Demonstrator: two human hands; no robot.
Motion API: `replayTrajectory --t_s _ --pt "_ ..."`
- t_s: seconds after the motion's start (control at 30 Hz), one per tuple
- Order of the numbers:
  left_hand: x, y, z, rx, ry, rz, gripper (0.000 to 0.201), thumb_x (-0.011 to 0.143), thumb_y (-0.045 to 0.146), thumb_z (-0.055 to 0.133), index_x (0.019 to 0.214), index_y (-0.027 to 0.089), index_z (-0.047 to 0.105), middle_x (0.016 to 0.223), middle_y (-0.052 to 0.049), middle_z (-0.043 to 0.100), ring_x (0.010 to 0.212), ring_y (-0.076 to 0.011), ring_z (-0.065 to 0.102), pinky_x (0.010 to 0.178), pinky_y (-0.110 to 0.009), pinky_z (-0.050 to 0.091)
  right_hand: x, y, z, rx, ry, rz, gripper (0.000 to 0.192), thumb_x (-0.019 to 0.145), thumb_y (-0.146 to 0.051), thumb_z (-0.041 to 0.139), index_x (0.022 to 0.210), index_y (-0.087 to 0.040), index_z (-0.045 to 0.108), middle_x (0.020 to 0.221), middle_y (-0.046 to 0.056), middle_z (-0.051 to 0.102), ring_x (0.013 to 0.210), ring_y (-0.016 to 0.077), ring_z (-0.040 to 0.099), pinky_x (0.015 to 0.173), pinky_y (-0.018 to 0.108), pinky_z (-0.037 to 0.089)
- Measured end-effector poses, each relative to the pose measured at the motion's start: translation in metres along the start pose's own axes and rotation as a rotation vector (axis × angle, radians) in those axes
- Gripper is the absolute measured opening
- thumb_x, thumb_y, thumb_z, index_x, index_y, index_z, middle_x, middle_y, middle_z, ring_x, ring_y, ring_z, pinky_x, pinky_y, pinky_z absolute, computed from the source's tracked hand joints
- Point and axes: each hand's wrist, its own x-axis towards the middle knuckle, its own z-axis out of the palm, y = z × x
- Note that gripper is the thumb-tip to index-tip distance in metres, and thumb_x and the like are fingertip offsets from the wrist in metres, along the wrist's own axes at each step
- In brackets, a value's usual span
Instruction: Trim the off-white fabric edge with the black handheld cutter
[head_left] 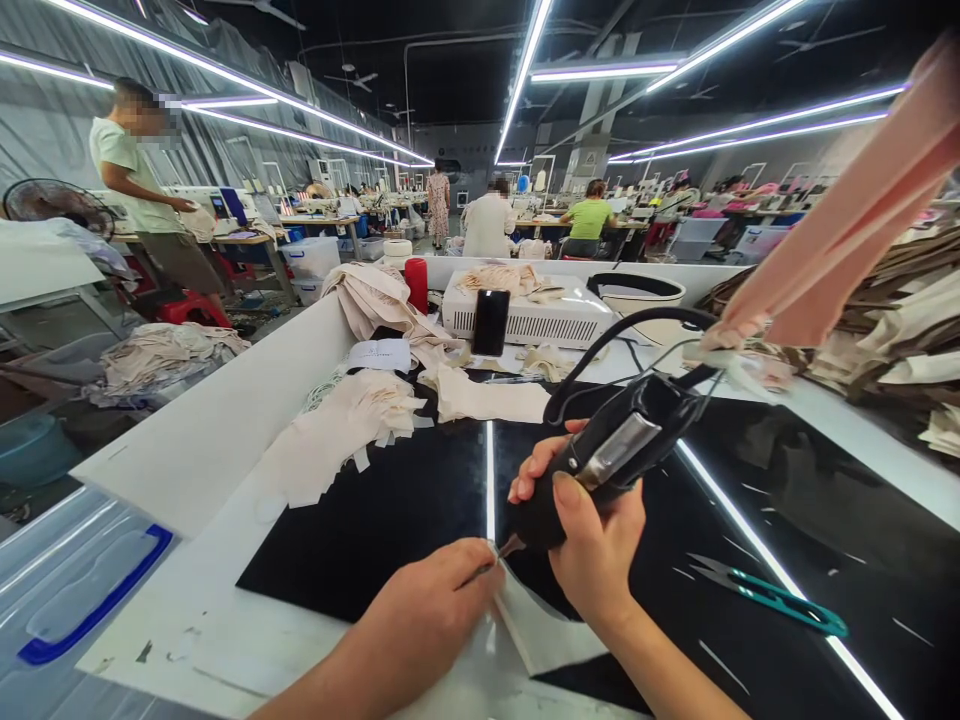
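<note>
Pressing the tip of a black corded hand tool (611, 450) down onto the edge of a pale fabric piece (536, 625), the person is working at the near edge of the tabletop (225, 640), and the step in hand looks like trimming or sealing that edge at a single spot. The right hand (585, 535) is wrapping its fingers and thumb tightly around the tool's body, wrist bent so that the tool is slanting down and to the left, with its cable (622, 330) looping up behind. The left hand (431, 610) is lying palm down beside the tip, fingers drawn together and pinching or pinning the fabric just where the tip is meeting it; whether it is holding a thread end there I cannot tell. The fabric piece is lying flat, partly on the dark glossy mat (390, 500) and partly on the white surface. By my judgement, the next move is calling for a steady tip and for the fingertips to keep just clear of it while keeping the cloth taut. Teal thread snips (772, 595) are lying on the mat to the right, apart from both hands, and a heap of cream fabric pieces (345, 420) is sitting farther back to the left.
</note>
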Motion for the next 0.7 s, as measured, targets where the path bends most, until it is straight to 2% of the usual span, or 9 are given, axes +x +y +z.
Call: replayTrajectory --t_s 0.17,0.3,0.37,0.47,0.6,0.7 --pt "0.002 -0.001 -0.002 -0.006 -0.051 -0.025 0.032 0.09 0.022 0.054 0.119 0.032 0.062 0.12 0.011 0.068 0.101 -0.0007 0.07 0.088 -0.016 0.068 0.002 -0.004 -0.001 0.0 -0.006 0.017 0.047 0.104 -0.041 0.051 0.123 -0.01 0.022 0.093 0.003 0.042 0.074 0.0004 0.054 0.067 0.017 0.054" --pt "0.003 -0.003 -0.005 0.016 0.01 0.03 0.033 0.085 0.023 0.064 0.116 0.032 0.065 0.119 0.01 0.069 0.101 -0.0028 0.071 0.084 -0.016 0.067 0.001 -0.01 -0.007 -0.009 0.015 -0.006 0.048 0.103 -0.041 0.052 0.125 -0.01 0.022 0.092 0.003 0.042 0.075 0.0 0.054 0.068 0.016 0.053" --pt "0.003 -0.003 -0.006 0.01 -0.015 0.021 0.035 0.083 0.021 0.066 0.116 0.033 0.065 0.12 0.011 0.068 0.103 -0.0031 0.071 0.083 -0.015 0.067 0.0 -0.012 -0.009 -0.006 0.008 -0.014 0.048 0.103 -0.041 0.051 0.127 -0.01 0.022 0.093 0.004 0.042 0.076 0.0 0.054 0.068 0.016 0.054" --pt "0.003 -0.002 -0.008 -0.017 -0.068 -0.013 0.033 0.087 0.019 0.058 0.116 0.034 0.063 0.121 0.012 0.069 0.105 -0.0021 0.072 0.085 -0.015 0.067 -0.003 -0.012 -0.01 0.005 -0.007 -0.016 0.045 0.104 -0.039 0.05 0.125 -0.01 0.022 0.094 0.004 0.042 0.076 -0.0003 0.054 0.069 0.016 0.054" --pt "0.005 -0.001 -0.012 -0.006 -0.038 -0.007 0.027 0.092 0.023 0.05 0.113 0.034 0.064 0.117 0.011 0.07 0.099 -0.0014 0.072 0.08 -0.014 0.067 -0.005 -0.011 -0.008 0.014 -0.008 -0.016 0.046 0.104 -0.04 0.051 0.123 -0.01 0.021 0.093 0.003 0.042 0.075 -0.0005 0.054 0.068 0.015 0.053" --pt "0.006 0.001 -0.014 0.011 -0.076 -0.021 0.029 0.093 0.023 0.047 0.114 0.035 0.063 0.118 0.012 0.07 0.098 -0.0013 0.072 0.076 -0.013 0.066 -0.005 -0.01 -0.007 0.013 -0.016 -0.031 0.045 0.104 -0.039 0.05 0.123 -0.01 0.021 0.093 0.004 0.042 0.076 -0.0003 0.054 0.068 0.015 0.054"
